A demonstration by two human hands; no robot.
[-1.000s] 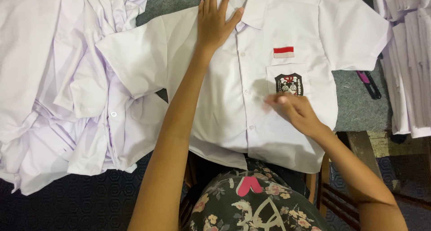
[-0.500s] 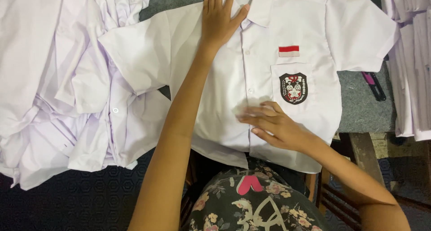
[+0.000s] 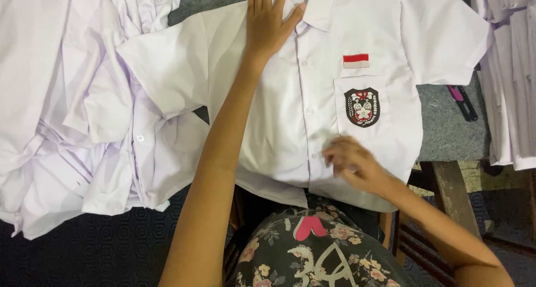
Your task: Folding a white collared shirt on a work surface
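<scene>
A white short-sleeved shirt (image 3: 290, 103) lies face up in front of me, buttoned, with a red and white flag patch and a dark badge on its chest pocket (image 3: 362, 106). My left hand (image 3: 269, 20) presses flat on the shirt beside the collar, fingers spread. My right hand (image 3: 350, 163) rests on the lower front of the shirt near the button line, just below the pocket; it is blurred, fingers loosely curled on the cloth.
A heap of white shirts (image 3: 72, 108) lies to the left. More folded white cloth (image 3: 511, 69) is stacked at the right edge. A dark scissors-like tool with a pink handle (image 3: 462, 100) lies on the grey surface (image 3: 446, 133). Below is my floral-clad lap (image 3: 312, 253).
My right hand has slid from the pocket badge down and left to the lower button line. The left hand has stayed by the collar.
</scene>
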